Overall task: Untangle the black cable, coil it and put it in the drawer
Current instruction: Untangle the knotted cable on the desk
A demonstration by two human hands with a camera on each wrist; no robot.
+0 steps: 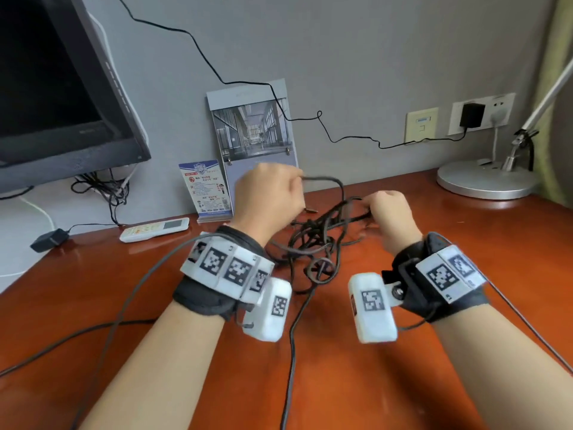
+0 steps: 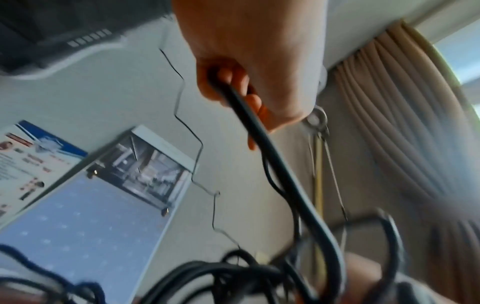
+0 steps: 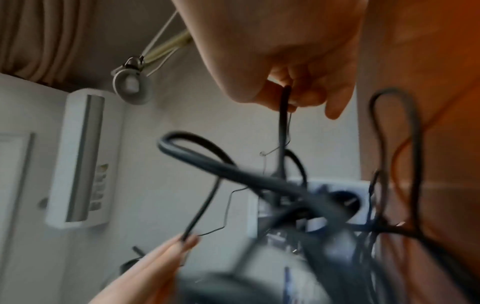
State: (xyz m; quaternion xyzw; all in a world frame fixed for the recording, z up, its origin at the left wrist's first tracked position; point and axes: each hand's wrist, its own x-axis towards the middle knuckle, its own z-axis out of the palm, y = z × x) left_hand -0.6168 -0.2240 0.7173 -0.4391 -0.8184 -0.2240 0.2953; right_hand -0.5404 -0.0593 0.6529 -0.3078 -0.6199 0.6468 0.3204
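Observation:
A tangled black cable (image 1: 313, 240) lies in a knot on the red-brown desk (image 1: 341, 367), between my two hands. My left hand (image 1: 269, 193) is raised above the knot and pinches one strand, which arcs to the right and down. The left wrist view shows the fingers (image 2: 233, 86) curled round that black cable (image 2: 275, 164). My right hand (image 1: 387, 209) grips another loop at the knot's right side; its fingertips (image 3: 298, 96) pinch the black cable (image 3: 283, 123) there. One long strand trails toward the desk's front edge. No drawer is in view.
A monitor (image 1: 62, 88) stands at back left, with a white remote (image 1: 155, 229) and a black adapter (image 1: 49, 240) before it. A card stand (image 1: 206, 187) and calendar (image 1: 254, 131) lean on the wall. A lamp base (image 1: 486, 178) sits at back right under wall sockets (image 1: 480, 114).

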